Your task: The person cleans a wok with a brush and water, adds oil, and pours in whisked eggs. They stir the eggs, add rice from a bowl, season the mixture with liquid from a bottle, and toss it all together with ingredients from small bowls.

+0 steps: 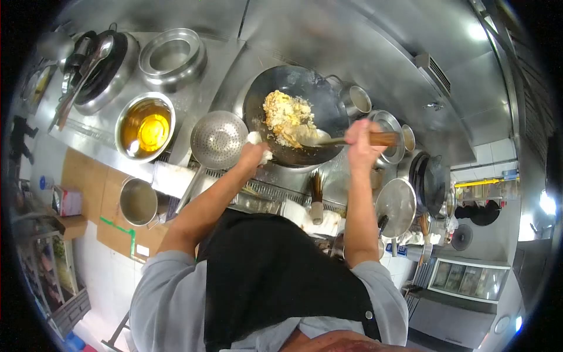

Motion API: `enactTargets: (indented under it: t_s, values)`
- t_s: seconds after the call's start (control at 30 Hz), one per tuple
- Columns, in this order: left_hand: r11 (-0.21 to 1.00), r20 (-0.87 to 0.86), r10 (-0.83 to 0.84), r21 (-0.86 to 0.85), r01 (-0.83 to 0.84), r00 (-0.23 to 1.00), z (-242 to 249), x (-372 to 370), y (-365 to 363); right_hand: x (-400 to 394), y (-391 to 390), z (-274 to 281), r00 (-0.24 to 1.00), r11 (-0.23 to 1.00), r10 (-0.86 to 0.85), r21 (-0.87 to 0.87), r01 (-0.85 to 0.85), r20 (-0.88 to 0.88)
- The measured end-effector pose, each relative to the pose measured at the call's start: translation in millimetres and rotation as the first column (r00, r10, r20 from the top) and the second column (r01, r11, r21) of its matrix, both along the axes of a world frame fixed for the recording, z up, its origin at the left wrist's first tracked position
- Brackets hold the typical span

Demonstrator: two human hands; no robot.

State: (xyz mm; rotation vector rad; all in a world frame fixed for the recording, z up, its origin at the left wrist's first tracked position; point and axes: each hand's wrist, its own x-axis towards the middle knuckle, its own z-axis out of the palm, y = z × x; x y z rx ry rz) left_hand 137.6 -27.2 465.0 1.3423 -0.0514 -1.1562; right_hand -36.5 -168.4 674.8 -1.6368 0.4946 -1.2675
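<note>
Tabletop of shiny grey steel (pixel 202 97) stands before a smooth steel wall (pixel 293 35), above a white-tiled floor (pixel 111 258). In it sits a round black metal wok (pixel 325 108), containing yellow-white grainy food (pixel 287 114). The right hand (pixel 362 139) is closed around the wooden handle of a metal ladle (pixel 335 141); the left hand (pixel 253 155) pinches a folded white cloth (pixel 254 138) at the wok's near rim.
</note>
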Motion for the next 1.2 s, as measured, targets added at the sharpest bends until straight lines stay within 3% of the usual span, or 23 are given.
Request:
enactTargets:
  t_s: [0.07, 0.17, 0.2, 0.3, 0.33, 0.43, 0.47, 0.57, 0.6, 0.7, 0.73, 0.83, 0.97, 1.0, 1.1, 1.13, 1.2]
  values:
    - [0.998, 0.056, -0.021, 0.057, 0.018, 0.998, 0, 4, -5, -7, -12, 11, 0.974, 0.996, 0.077, -0.063, -0.065, 0.214]
    - [1.000, 0.058, -0.003, 0.004, 0.003, 0.998, -4, 4, -5, 24, -33, -63, 0.988, 0.994, -0.084, -0.053, 0.092, 0.132]
    - [1.000, 0.052, -0.004, 0.009, 0.004, 0.999, -1, 2, -3, 24, -50, -79, 0.995, 0.999, 0.015, 0.037, -0.019, 0.096]
    - [0.999, 0.051, 0.005, 0.034, -0.006, 0.999, 6, -1, 1, 31, -33, -11, 0.983, 0.996, 0.073, 0.040, -0.080, 0.166]
    - [0.999, 0.059, 0.008, 0.042, -0.011, 0.998, 4, -1, -1, 26, -36, -10, 0.949, 0.988, 0.143, 0.023, -0.156, 0.282]
    - [0.997, 0.070, 0.006, 0.080, -0.012, 0.998, 5, -5, -6, 51, -46, -66, 0.981, 0.987, -0.049, -0.140, 0.076, 0.187]
    - [0.995, 0.077, 0.003, 0.099, -0.011, 0.997, 8, -4, -6, 64, -42, -69, 0.984, 0.997, 0.065, 0.038, -0.073, 0.166]
    - [0.994, 0.118, 0.031, 0.103, -0.044, 0.992, 17, -7, -4, 60, -26, -12, 0.995, 0.996, 0.086, 0.023, -0.085, -0.042]
    - [0.995, 0.110, 0.030, 0.087, -0.040, 0.993, 16, -7, -3, 52, -19, -9, 1.000, 1.000, 0.008, 0.026, -0.008, -0.014]
    - [0.997, 0.101, 0.041, 0.058, -0.048, 0.994, 14, -6, -6, 43, -22, -47, 0.971, 0.950, 0.220, -0.248, -0.191, 0.094]
    - [0.996, 0.116, 0.041, 0.072, -0.050, 0.992, 14, -6, -6, 48, -14, -48, 0.974, 0.973, 0.224, -0.053, -0.225, -0.030]
    - [0.996, 0.117, 0.030, 0.077, -0.040, 0.993, 17, -8, -2, 46, -19, -19, 0.937, 0.945, 0.323, 0.011, -0.328, 0.134]
    - [0.998, 0.085, -0.014, 0.068, 0.009, 0.996, 11, -5, -3, 53, -24, -46, 0.949, 0.982, 0.187, -0.070, -0.175, 0.254]
    - [0.998, 0.089, -0.018, 0.068, 0.012, 0.996, 10, -4, -4, 56, -37, -72, 0.994, 0.980, 0.089, -0.174, -0.098, -0.057]
    - [0.996, 0.089, -0.050, 0.078, 0.043, 0.995, 8, -3, -4, 63, -27, -13, 0.983, 0.981, 0.181, -0.071, -0.181, -0.004]
    - [0.995, 0.083, -0.064, 0.081, 0.057, 0.995, 10, -2, -3, 60, -30, -7, 0.993, 0.995, 0.093, -0.054, -0.089, 0.068]
    - [0.994, 0.056, -0.050, 0.103, 0.044, 0.997, 13, -5, 0, 71, -41, -19, 0.967, 0.993, 0.091, -0.098, -0.069, 0.237]
